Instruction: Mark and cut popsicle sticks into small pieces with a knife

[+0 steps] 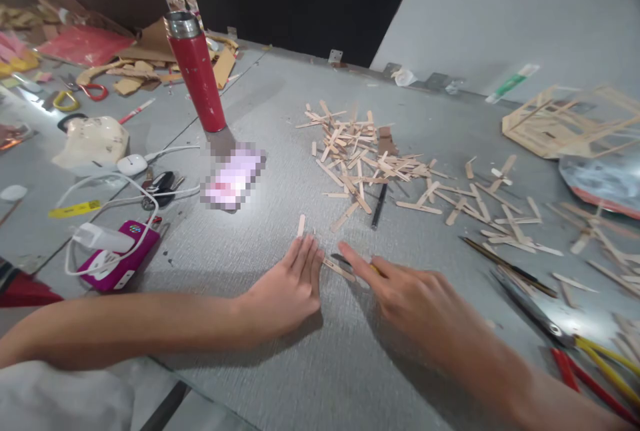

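Observation:
My left hand point(301, 279) presses down on the grey table with its fingers held together. Beneath those fingertips, a wooden craft stick point(340, 269) sticks out to the right, with a small marking near its upper end. Another piece of craft stick point(301, 225) shows just beyond the fingers. In my right hand point(400, 284) is a craft knife point(342, 259), its index finger stretched along the top. The blade lies close to the stick, but whether it touches cannot be seen. Most of the knife's handle is hidden in the palm; a bit of yellow shows.
Ahead lies a heap of craft sticks point(355, 151), with a black pen point(379, 205) beside it. A red bottle point(197, 77), a blurred phone point(234, 177) and a purple power adapter point(120, 254) stand left. Right are pliers point(555, 331) and a wooden frame point(565, 124).

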{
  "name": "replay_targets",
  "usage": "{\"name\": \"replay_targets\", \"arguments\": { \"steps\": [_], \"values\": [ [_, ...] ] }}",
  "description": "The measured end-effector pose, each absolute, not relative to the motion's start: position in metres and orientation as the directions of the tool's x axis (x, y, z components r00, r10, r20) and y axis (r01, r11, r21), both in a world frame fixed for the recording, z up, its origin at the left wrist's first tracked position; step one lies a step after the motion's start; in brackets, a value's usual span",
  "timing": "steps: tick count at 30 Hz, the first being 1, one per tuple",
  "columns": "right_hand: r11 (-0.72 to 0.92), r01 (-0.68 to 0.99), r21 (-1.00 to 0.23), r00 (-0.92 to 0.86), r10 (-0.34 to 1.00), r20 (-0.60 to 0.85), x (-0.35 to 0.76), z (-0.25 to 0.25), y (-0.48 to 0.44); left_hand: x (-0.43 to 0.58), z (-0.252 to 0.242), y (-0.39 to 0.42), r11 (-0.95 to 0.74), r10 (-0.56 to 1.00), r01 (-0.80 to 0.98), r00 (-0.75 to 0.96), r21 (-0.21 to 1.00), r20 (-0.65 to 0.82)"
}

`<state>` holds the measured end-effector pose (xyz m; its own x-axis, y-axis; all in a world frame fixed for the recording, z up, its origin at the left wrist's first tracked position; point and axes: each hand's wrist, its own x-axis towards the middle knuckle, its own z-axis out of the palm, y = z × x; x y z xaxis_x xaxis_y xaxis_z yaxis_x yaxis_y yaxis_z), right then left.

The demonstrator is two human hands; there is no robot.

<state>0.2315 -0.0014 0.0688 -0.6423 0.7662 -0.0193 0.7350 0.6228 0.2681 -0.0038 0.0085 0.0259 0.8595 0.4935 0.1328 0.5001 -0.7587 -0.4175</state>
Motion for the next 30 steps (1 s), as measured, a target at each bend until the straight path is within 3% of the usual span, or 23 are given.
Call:
{"name": "replay_targets", "arguments": {
  "steps": [5, 21, 27, 30],
  "values": [
    [0.645, 0.737, 0.204, -0.635, 0.763, -0.119, 0.229, 0.062, -0.001, -0.004, 0.024, 0.008, -0.758, 0.498, 0.518, 0.852, -0.396, 0.160],
    [0.649, 0.670, 0.360, -0.662, 0.742, -0.106, 0.216, 0.064, -0.005, -0.004, 0.024, 0.008, -0.758, 0.505, 0.522, 0.849, -0.391, 0.155],
    [0.709, 0.554, 0.435, -0.679, 0.688, -0.257, 0.202, 0.078, 0.000, -0.003, 0.022, 0.008, -0.757, 0.500, 0.512, 0.854, -0.406, 0.143],
    [0.752, 0.516, 0.409, -0.692, 0.648, -0.318, 0.193, 0.090, 0.007, -0.002, 0.021, 0.008, -0.754, 0.491, 0.497, 0.861, -0.430, 0.134]
  ]
}}
